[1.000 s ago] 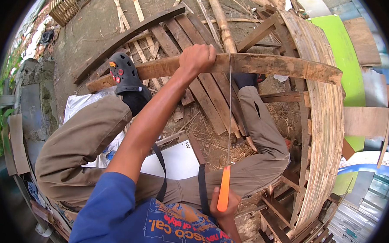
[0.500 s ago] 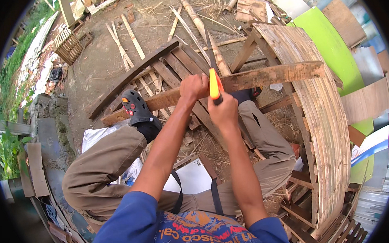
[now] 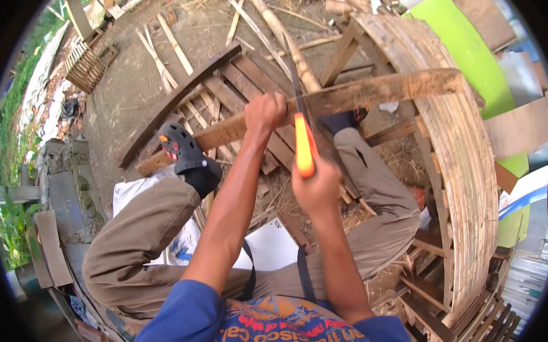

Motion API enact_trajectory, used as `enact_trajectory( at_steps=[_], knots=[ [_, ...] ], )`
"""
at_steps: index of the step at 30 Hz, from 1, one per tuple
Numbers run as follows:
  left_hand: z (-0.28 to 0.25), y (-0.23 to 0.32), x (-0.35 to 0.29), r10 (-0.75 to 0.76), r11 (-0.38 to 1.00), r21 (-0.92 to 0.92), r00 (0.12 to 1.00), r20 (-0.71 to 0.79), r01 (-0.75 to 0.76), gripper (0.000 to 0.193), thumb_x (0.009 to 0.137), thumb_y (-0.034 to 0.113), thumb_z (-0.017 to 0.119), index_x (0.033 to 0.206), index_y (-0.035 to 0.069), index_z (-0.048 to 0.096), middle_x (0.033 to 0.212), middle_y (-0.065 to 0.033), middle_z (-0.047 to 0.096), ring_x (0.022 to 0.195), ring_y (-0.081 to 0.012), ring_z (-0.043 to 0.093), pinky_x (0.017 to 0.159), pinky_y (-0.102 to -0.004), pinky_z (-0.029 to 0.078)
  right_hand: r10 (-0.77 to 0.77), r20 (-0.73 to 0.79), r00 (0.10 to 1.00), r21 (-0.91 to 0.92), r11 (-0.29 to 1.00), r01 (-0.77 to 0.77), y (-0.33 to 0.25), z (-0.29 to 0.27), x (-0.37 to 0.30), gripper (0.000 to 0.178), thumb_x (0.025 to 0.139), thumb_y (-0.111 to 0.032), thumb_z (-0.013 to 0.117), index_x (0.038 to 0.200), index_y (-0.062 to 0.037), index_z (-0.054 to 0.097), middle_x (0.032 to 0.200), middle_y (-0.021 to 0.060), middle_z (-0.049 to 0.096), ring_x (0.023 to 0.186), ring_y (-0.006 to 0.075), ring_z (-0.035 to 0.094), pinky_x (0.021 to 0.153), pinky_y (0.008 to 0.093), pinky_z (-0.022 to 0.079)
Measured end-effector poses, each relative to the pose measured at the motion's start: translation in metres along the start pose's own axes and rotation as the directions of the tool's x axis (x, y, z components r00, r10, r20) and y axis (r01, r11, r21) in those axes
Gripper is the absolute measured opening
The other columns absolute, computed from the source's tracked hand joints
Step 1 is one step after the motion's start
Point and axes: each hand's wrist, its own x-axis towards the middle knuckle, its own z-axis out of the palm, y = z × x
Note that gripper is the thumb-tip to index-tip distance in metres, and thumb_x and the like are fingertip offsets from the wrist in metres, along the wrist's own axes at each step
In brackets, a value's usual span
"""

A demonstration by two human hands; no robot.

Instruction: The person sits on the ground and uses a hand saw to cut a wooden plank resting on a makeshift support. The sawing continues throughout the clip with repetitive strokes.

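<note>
A long wooden plank [image 3: 381, 93] slants across in front of me, its right end over a bamboo-slat bench and its lower left end by my clog. My left hand [image 3: 265, 114] is closed over the plank, just left of the saw blade. In my right hand [image 3: 317, 186] is the orange-and-yellow handle of a handsaw [image 3: 304, 146]. Its thin dark blade [image 3: 292, 65] crosses the plank and points away from me. The fingers of the right hand are wrapped round the handle's near end and slightly blurred.
The bamboo-slat bench [image 3: 462, 197] curves along the right side. Beneath the plank lies a dark slatted wooden frame [image 3: 228, 92]. My left foot in a black clog [image 3: 188, 149] rests by the plank. Poles and sticks [image 3: 175, 44] lie on the dirt beyond; a low concrete wall [image 3: 65, 183] stands left.
My right hand has drawn the saw back toward me, so more of the handle shows on the near side of the plank. My left hand keeps its hold on the plank.
</note>
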Motion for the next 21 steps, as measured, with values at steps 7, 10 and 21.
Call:
enact_trajectory(
  at_steps=[7,10,21],
  knots=[
    [0.004,-0.004,0.005,0.075,0.997,-0.002,0.993,0.095,-0.075,0.057,0.094,0.042,0.043,0.079,-0.004,0.073,0.082,-0.033,0.067,0.08,-0.0509,0.068,0.078,-0.0558,0.056,-0.055,-0.012,0.998,0.007,0.998,0.055,0.002,0.016,0.062,0.018,0.087,-0.015,0.07,0.081,0.002,0.065,0.072,0.0247,0.065,0.074,0.0482,0.065,0.064,0.0496,0.051],
    [0.006,-0.014,-0.007,-0.005,1.0,-0.013,0.996,0.093,0.006,0.051,0.093,0.038,0.044,0.081,-0.003,0.072,0.085,-0.0321,0.067,0.082,-0.0515,0.067,0.077,-0.058,0.053,-0.009,0.092,0.996,-0.034,0.999,0.012,0.018,-0.016,-0.043,0.015,0.086,-0.01,0.071,0.081,0.0026,0.064,0.067,0.0217,0.062,0.065,0.0412,0.066,0.059,0.0415,0.05],
    [-0.007,0.002,-0.023,-0.063,0.998,-0.009,0.994,0.09,0.064,0.053,0.093,0.039,0.042,0.082,-0.002,0.074,0.083,-0.0315,0.068,0.08,-0.0505,0.068,0.077,-0.0553,0.055,0.242,0.175,0.954,0.071,0.964,-0.257,0.002,-0.061,-0.11,0.011,0.083,-0.003,0.07,0.092,0.0027,0.069,0.08,0.0176,0.071,0.067,0.0307,0.072,0.062,0.0379,0.055]
  ],
)
